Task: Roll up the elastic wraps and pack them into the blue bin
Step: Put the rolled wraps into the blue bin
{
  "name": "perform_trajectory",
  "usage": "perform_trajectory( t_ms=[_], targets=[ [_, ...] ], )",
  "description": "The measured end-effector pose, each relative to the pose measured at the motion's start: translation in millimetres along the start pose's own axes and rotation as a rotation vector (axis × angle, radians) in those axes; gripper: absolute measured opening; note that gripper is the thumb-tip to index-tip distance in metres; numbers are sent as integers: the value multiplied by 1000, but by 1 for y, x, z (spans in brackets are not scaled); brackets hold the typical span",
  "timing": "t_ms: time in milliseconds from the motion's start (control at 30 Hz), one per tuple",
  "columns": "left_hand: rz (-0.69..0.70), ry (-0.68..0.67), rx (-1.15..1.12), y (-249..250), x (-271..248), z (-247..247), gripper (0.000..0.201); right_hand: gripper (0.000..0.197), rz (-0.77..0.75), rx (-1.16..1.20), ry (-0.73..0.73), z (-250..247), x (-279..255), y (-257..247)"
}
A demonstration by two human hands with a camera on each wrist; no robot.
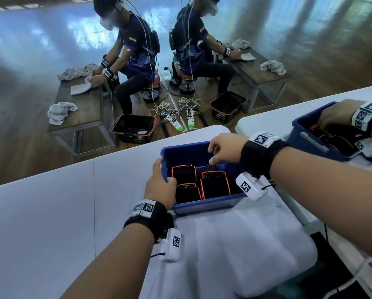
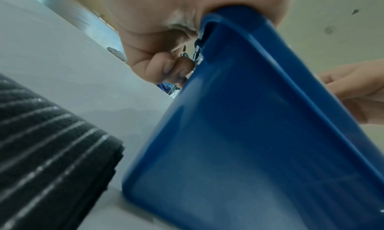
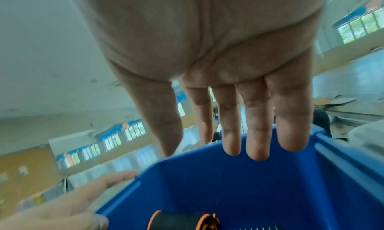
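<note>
wraps in bin | bin on table | left hand on bin's left rim

Black wristbands, white marker-tagged camera pods, bare forearms

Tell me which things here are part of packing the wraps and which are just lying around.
Part of the job:
- blue bin, gripped at its left rim by the left hand
- rolled black wraps with orange edging, inside the bin
- right hand, fingers straight, over the bin
- white table under the bin

Just lying about:
- grey towels on the wooden bench
- black basket on the floor
- power strips
</note>
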State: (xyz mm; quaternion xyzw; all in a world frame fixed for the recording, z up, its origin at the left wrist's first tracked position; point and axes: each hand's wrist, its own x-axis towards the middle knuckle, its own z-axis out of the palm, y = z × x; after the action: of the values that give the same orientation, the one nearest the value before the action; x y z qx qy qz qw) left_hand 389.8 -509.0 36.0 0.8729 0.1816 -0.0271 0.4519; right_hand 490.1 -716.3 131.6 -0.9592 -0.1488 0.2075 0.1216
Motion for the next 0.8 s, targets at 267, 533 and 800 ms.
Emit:
perform_trajectory(
  t_ms=[267,533,800],
  targets=[
    [-2,-5,-14,-1,1,-1,68,36,214,121,284,29,-44,54],
    [26,-34,52,-9,10,0,68,56,224,479,368,91,-54,67],
    [65,-69,143,-12,18,-8,55,58,223,660,440,112,-51,71]
  ],
)
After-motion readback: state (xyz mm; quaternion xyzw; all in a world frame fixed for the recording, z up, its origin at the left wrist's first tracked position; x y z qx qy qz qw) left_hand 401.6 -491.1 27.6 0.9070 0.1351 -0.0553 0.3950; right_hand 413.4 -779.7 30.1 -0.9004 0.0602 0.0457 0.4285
